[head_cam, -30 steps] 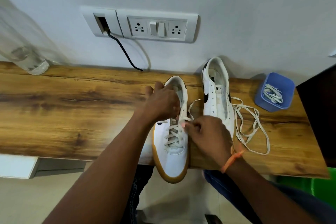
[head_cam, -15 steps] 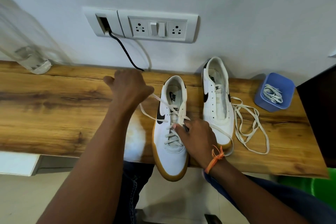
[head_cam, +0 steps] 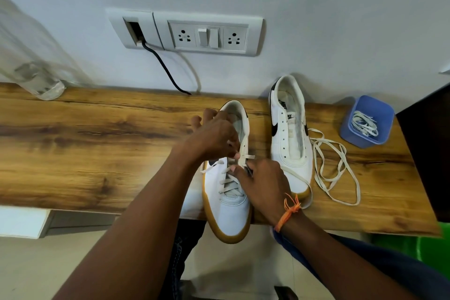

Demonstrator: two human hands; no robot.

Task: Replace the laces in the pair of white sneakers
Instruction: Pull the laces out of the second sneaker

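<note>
Home room: wooden desk [head_cam: 97, 143], wall sockets [head_cam: 209, 36]

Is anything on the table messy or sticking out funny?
Yes. The shoe being laced pokes its toe past the table's front edge. A loose lace lies tangled beside the unlaced shoe. Nothing looks spilled or broken.

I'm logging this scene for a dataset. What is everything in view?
sneaker being laced: 1, white with gum sole, desk front edge
unlaced sneaker: 1, white, to its right
loose lace: 1, cream, right of that sneaker
tub: 1, blue, holds laces, far right
desk: 1, wood
socket panel: 1, white, wall
cable: 1, black
left hand: pinches lace
right hand: at eyelets
</note>
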